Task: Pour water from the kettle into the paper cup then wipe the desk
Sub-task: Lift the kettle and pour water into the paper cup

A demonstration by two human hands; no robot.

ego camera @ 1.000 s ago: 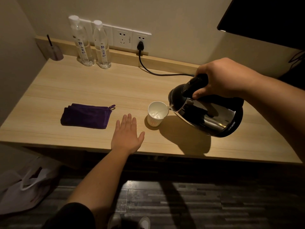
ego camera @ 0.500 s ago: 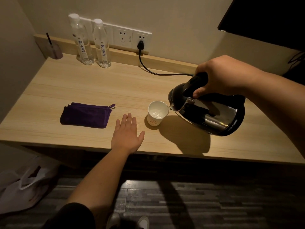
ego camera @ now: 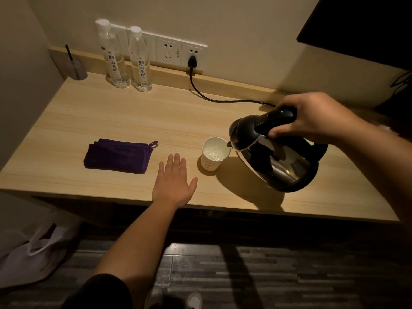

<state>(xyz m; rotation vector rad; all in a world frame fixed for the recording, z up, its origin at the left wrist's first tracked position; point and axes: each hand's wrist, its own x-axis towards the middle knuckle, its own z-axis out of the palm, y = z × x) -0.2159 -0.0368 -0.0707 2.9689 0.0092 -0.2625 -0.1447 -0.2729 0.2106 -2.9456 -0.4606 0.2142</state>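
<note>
While the right hand (ego camera: 312,117) wraps tight around the black handle of one shiny silver kettle with a black lid (ego camera: 278,157), the kettle tips down to the left. Its little spout sits right over the rim of one white paper cup (ego camera: 215,153). A thin stream of water runs from the spout into the cup, and water shows inside the cup. The cup stands up straight on the light wooden desk (ego camera: 133,117), just left of the kettle.

The left hand (ego camera: 174,184) lies flat on the desk near the front edge, palm down, with the fingers together and the thumb out to the side. It holds nothing. It sits just beside the cup but does not touch it.

One folded purple cloth with a small loop (ego camera: 118,156) lies on the desk to the left of the left hand, a little apart from it.

Two clear plastic water bottles with white caps (ego camera: 128,56) stand side by side at the back of the desk by the wall. One black plug (ego camera: 192,62) sits in a white wall socket, and its black cord (ego camera: 223,99) runs across the desk toward the kettle. One small grey holder with a dark stick in it (ego camera: 75,66) stands in the back left corner.
</note>
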